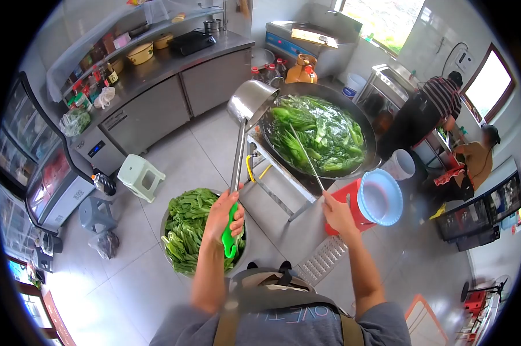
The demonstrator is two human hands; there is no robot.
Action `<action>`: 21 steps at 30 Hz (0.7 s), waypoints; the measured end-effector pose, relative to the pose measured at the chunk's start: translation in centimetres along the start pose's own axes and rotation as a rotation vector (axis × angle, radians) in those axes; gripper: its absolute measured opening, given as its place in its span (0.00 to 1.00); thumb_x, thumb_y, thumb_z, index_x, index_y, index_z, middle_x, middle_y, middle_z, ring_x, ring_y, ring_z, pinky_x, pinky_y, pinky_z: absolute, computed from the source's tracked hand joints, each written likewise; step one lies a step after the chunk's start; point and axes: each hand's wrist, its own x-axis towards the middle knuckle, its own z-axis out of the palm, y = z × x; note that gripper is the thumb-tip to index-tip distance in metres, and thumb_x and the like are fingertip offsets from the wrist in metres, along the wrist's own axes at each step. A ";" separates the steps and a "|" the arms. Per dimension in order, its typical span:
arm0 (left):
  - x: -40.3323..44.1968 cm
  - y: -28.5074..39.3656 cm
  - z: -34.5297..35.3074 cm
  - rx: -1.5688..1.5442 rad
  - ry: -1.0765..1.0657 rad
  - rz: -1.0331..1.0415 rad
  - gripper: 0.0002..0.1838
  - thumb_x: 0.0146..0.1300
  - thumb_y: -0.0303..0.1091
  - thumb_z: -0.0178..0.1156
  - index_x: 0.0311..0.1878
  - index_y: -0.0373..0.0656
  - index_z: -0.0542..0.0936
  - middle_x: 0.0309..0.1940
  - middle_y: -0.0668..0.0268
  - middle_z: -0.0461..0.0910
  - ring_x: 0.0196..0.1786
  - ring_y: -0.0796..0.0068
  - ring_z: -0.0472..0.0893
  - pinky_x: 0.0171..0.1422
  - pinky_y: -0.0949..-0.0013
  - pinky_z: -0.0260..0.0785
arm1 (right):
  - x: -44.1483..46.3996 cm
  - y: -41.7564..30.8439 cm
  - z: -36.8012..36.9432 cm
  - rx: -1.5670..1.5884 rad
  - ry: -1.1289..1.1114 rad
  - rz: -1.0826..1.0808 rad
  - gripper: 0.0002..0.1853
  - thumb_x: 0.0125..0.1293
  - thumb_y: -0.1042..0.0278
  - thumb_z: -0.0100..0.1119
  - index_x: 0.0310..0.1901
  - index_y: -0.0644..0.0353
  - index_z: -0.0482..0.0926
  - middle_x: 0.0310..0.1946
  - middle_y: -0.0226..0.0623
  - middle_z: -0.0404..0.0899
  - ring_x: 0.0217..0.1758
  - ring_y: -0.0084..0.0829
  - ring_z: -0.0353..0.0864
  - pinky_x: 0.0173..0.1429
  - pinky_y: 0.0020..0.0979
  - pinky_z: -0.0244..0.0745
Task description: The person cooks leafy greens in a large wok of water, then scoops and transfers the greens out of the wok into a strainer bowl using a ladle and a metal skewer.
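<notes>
My left hand (221, 218) is closed around the green handle of a large metal ladle (250, 102). The ladle's deep bowl is raised by the left rim of a big dark wok (369, 124). Leafy greens (298, 124) lie in bubbling liquid inside the wok. In my right hand (338, 212) is the end of a long thin utensil (310, 162). Its far end reaches into the greens, and its tip is hidden there. Below my left hand, a round metal basin (166, 242) on the floor holds a heap of more leafy greens (187, 222).
A red bucket (347, 196) and a light-blue plastic basin (381, 197) stand right of the wok stand. An orange gas cylinder (301, 70) is behind the wok. Stools (140, 176) stand at left. Two people (425, 106) are at the right, near the sinks.
</notes>
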 end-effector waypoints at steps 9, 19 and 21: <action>0.7 -0.3 -0.4 -0.005 -0.052 -0.021 0.17 0.65 0.38 0.46 0.56 0.48 0.66 0.14 0.70 0.60 0.08 0.84 0.58 0.09 0.79 0.51 | -2.1 -2.4 -7.6 -0.362 -0.054 0.157 0.19 0.60 0.60 0.48 0.54 0.48 0.70 0.22 0.48 0.74 0.25 0.49 0.75 0.31 0.46 0.69; 3.5 -0.6 0.2 0.022 -0.085 -0.114 0.15 0.64 0.40 0.47 0.53 0.49 0.66 0.16 0.71 0.61 0.12 0.85 0.58 0.12 0.79 0.52 | -7.3 -2.1 -2.8 0.241 0.046 0.408 0.18 0.61 0.62 0.52 0.53 0.50 0.72 0.17 0.38 0.73 0.21 0.29 0.75 0.29 0.32 0.69; 5.3 -0.5 1.2 0.018 -0.066 -0.159 0.14 0.64 0.40 0.49 0.51 0.48 0.66 0.17 0.71 0.61 0.12 0.85 0.58 0.12 0.80 0.52 | -8.4 -2.1 -2.1 0.394 0.016 0.554 0.19 0.62 0.62 0.51 0.56 0.49 0.70 0.16 0.29 0.69 0.20 0.15 0.69 0.26 0.23 0.66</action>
